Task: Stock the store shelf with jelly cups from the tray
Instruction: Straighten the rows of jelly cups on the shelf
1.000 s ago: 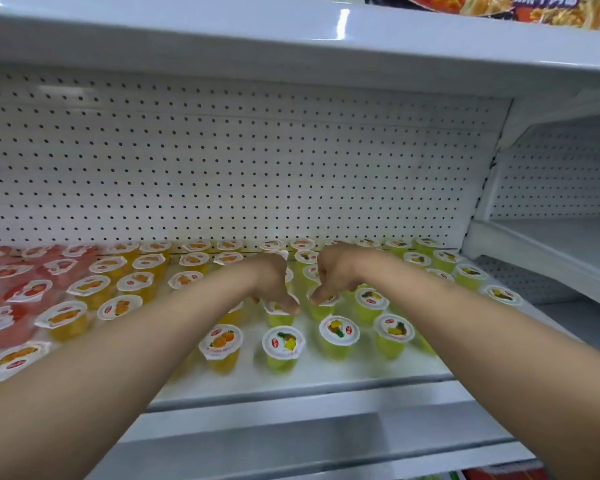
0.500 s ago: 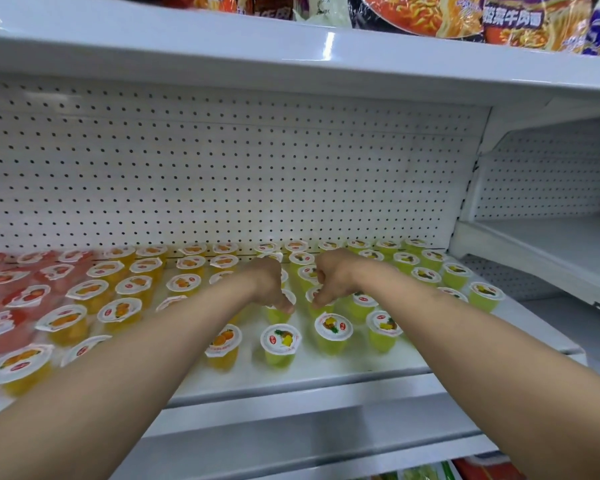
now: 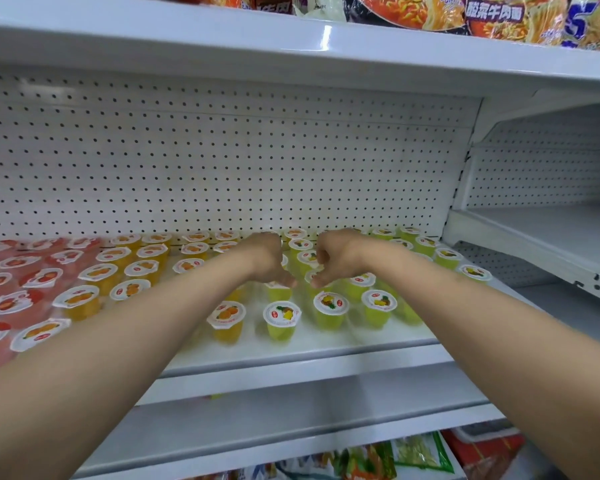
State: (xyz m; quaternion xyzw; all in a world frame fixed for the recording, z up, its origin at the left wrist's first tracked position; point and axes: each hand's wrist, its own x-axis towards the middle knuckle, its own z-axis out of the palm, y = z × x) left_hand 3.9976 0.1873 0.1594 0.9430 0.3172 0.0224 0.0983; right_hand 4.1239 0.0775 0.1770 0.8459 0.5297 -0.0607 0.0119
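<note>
Nearest, lower shelf: snack packets (image 3: 378,460) along the bottom edge.
Forearms: both reach forward over the shelf (image 3: 291,362) lip.
Front row: an orange jelly cup (image 3: 226,318) beside three green jelly cups (image 3: 282,321), upright, lids up.
Left hand (image 3: 265,259): fingers curled downward, tips at a green cup; a firm hold cannot be told.
Right hand (image 3: 336,258): likewise curled, tips at a neighbouring green cup; hold unclear.
Left rows: orange cups, then red cups (image 3: 7,303).
Rear: pegboard back panel (image 3: 222,168).
Above: noodle packs (image 3: 482,12).
</note>
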